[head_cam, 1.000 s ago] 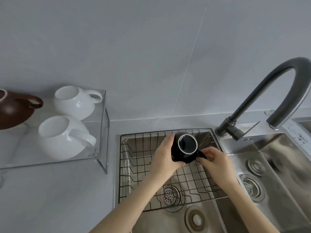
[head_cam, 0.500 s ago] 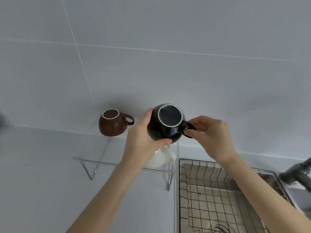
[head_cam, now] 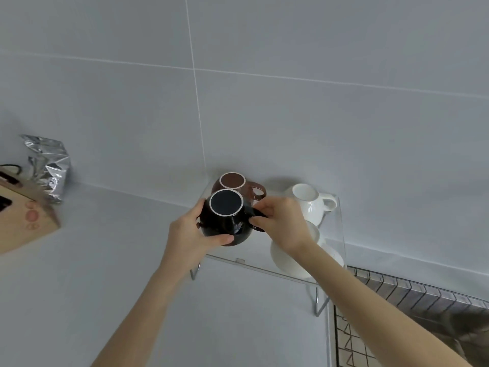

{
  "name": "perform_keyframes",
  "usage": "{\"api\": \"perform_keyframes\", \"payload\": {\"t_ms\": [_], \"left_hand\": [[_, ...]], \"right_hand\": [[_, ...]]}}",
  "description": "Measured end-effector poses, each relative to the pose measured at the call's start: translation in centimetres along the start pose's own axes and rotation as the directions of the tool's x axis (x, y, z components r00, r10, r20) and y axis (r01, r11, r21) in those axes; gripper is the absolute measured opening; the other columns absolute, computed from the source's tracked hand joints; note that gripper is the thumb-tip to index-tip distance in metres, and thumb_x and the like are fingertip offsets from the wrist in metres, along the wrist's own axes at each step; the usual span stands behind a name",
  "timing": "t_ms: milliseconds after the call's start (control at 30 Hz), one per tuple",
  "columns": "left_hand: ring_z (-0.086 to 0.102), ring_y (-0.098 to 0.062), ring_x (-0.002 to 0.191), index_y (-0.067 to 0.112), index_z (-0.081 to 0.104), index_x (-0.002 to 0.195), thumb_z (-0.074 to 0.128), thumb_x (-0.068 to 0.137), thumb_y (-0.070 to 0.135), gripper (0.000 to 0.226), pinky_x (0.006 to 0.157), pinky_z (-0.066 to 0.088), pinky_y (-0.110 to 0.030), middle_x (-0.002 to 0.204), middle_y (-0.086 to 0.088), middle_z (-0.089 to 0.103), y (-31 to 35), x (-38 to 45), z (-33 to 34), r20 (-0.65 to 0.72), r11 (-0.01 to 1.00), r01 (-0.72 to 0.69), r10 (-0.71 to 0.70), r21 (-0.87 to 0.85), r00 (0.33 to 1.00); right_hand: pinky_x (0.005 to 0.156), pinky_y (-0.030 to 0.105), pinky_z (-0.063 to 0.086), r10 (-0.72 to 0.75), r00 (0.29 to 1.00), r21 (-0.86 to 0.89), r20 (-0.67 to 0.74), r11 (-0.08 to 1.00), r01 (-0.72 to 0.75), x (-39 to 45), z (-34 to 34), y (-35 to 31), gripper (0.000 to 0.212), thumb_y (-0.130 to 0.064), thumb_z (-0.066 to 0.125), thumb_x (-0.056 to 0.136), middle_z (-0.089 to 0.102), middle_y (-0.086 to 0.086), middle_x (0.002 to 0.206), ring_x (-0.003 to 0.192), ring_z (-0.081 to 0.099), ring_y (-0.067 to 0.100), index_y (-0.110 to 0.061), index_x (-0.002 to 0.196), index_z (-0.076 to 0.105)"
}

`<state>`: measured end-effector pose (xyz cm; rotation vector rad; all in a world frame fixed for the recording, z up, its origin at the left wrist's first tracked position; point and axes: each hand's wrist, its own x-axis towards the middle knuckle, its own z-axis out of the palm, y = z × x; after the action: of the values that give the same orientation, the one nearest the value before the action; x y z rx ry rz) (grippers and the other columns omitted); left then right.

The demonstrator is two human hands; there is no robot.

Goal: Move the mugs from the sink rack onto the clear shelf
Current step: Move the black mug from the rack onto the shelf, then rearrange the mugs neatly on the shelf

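Note:
An upside-down black mug (head_cam: 227, 221) is held over the front left part of the clear shelf (head_cam: 254, 263). My left hand (head_cam: 193, 231) wraps its left side and my right hand (head_cam: 283, 223) pinches its handle. Whether the mug touches the shelf I cannot tell. A brown mug (head_cam: 232, 182) stands upside down just behind it on the shelf. A white mug (head_cam: 311, 201) sits at the shelf's back right, and another white mug (head_cam: 293, 263) at the front right is partly hidden by my right wrist. The wire sink rack (head_cam: 397, 300) shows at the lower right.
A grey tiled wall rises right behind the shelf. On the grey counter at the far left stand a silver foil bag (head_cam: 49, 168) and a brown paper bag (head_cam: 21, 215).
Both hands carried the black mug from the sink rack up and left to the shelf, then lowered it in front of the brown mug. The view swung left.

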<state>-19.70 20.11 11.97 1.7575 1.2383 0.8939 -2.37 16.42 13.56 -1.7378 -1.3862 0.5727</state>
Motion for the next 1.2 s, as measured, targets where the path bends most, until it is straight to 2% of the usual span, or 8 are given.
{"api": "perform_keyframes", "payload": {"t_ms": [167, 300, 533, 733, 867, 1033, 1100, 1200], "left_hand": [[0.061, -0.003, 0.094, 0.034, 0.055, 0.109, 0.083, 0.039, 0.025, 0.076, 0.079, 0.041, -0.008, 0.095, 0.020, 0.065, -1.7, 0.7, -0.7, 0.067, 1.000, 0.010, -0.012, 0.028, 0.998], [0.062, -0.016, 0.101, 0.026, 0.056, 0.113, 0.088, 0.046, 0.016, 0.075, 0.089, 0.046, -0.024, 0.105, 0.001, 0.069, -2.4, 0.6, -1.2, 0.075, 0.997, 0.024, -0.030, 0.072, 0.997], [0.063, -0.019, 0.097, 0.026, 0.056, 0.112, 0.078, 0.040, 0.034, 0.076, 0.092, 0.050, -0.035, 0.101, 0.000, 0.070, -2.9, 0.4, -1.2, 0.048, 0.989, 0.055, -0.062, 0.140, 0.997], [0.062, -0.021, 0.099, 0.023, 0.055, 0.114, 0.086, 0.051, 0.019, 0.070, 0.092, 0.049, -0.034, 0.104, -0.001, 0.069, -2.9, 0.5, -1.0, 0.055, 0.986, 0.063, -0.072, 0.152, 0.996], [0.061, -0.020, 0.100, 0.024, 0.053, 0.116, 0.085, 0.053, 0.020, 0.071, 0.091, 0.048, -0.032, 0.105, -0.001, 0.068, -2.9, 0.5, -0.8, 0.066, 0.983, 0.072, -0.084, 0.169, 0.994], [0.060, -0.018, 0.109, 0.023, 0.056, 0.117, 0.078, 0.039, 0.051, 0.085, 0.100, 0.046, -0.038, 0.115, -0.001, 0.067, -1.7, 1.8, -2.5, 0.186, 0.970, 0.137, -0.175, 0.199, 0.967], [0.055, -0.017, 0.118, 0.016, 0.050, 0.127, 0.080, 0.056, 0.046, 0.084, 0.106, 0.039, -0.035, 0.130, -0.006, 0.058, -0.7, 3.1, -3.6, 0.154, 0.972, 0.158, -0.185, 0.173, 0.971], [0.053, -0.015, 0.120, 0.014, 0.049, 0.128, 0.070, 0.074, 0.036, 0.062, 0.101, 0.034, -0.026, 0.133, -0.007, 0.055, 1.3, 5.6, -4.1, 0.100, 0.984, 0.106, -0.121, 0.143, 0.988]], "right_hand": [[0.074, 0.047, 0.055, 0.012, 1.000, -0.078, 0.020, 0.997, -0.010, 0.1, 1.6, 0.2, 0.007, -0.007, 0.066, 0.070, 0.074, 0.014, 0.078, 0.077, 0.065, 0.033, -0.010, 0.076, 0.068], [0.076, 0.048, 0.056, 0.040, 0.998, -0.067, 0.047, 0.997, -0.037, 0.1, 2.6, 0.5, 0.009, -0.008, 0.066, 0.071, 0.074, 0.014, 0.080, 0.079, 0.066, 0.032, -0.012, 0.078, 0.069], [0.077, 0.043, 0.055, 0.056, 0.996, -0.105, 0.070, 0.993, -0.048, 0.1, 3.2, 0.5, 0.010, -0.009, 0.066, 0.073, 0.074, 0.012, 0.084, 0.081, 0.066, 0.029, -0.009, 0.082, 0.069], [0.078, 0.045, 0.055, 0.046, 0.996, -0.126, 0.081, 0.991, -0.036, 0.1, 3.3, 0.7, 0.011, -0.008, 0.064, 0.075, 0.073, 0.015, 0.088, 0.083, 0.064, 0.032, -0.009, 0.085, 0.068], [0.079, 0.043, 0.054, 0.036, 0.995, -0.163, 0.097, 0.986, -0.020, 0.2, 3.2, 0.6, 0.013, -0.007, 0.062, 0.077, 0.072, 0.015, 0.091, 0.086, 0.062, 0.031, -0.009, 0.089, 0.067], [0.089, 0.036, 0.049, 0.083, 0.957, -0.262, 0.278, 0.965, -0.007, 1.3, 1.6, -0.3, 0.025, -0.012, 0.058, 0.080, 0.070, 0.014, 0.103, 0.099, 0.061, 0.030, -0.007, 0.104, 0.062], [0.086, 0.031, 0.044, 0.065, 0.970, -0.283, 0.236, 0.959, 0.005, 2.8, 0.0, -0.8, 0.025, -0.010, 0.051, 0.084, 0.068, 0.015, 0.107, 0.100, 0.059, 0.029, -0.005, 0.106, 0.062], [0.083, 0.024, 0.039, 0.028, 0.998, -0.247, 0.050, 0.969, -0.015, 6.1, -1.7, -1.0, 0.032, -0.003, 0.041, 0.086, 0.066, 0.014, 0.116, 0.103, 0.058, 0.026, -0.007, 0.110, 0.063]]}}
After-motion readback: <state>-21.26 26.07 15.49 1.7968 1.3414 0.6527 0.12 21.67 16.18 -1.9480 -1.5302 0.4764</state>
